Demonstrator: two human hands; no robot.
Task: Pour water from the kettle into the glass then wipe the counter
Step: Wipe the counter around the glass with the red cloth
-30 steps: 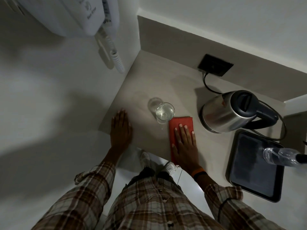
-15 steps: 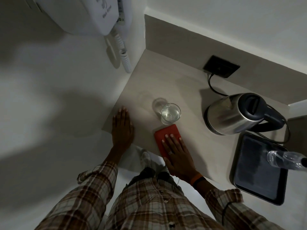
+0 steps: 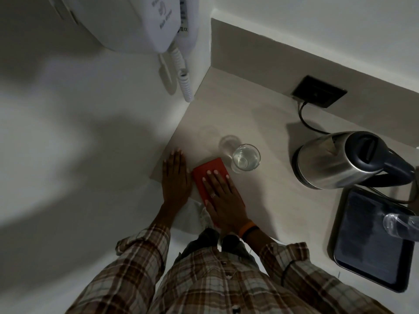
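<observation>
A clear glass [image 3: 246, 157] holding water stands on the beige counter [image 3: 260, 123]. To its right sits a steel kettle [image 3: 331, 162] with a black lid and handle, its cord running to a wall socket. My right hand [image 3: 223, 196] lies flat, palm down, pressing a red cloth [image 3: 209, 169] onto the counter just left of the glass. Right beside the cloth, my left hand [image 3: 175, 180] rests flat on the counter's left front corner, fingers together, holding nothing.
A black tray [image 3: 371, 257] sits at the right with a clear plastic bottle [image 3: 399, 224] lying over it. A black socket plate [image 3: 319, 91] is on the back wall. A white wall-mounted hair dryer [image 3: 145, 23] with a coiled cord hangs over the left wall.
My right hand has slid the red cloth leftward along the counter's front, from below the glass to right beside my left hand. The left hand stayed flat in place.
</observation>
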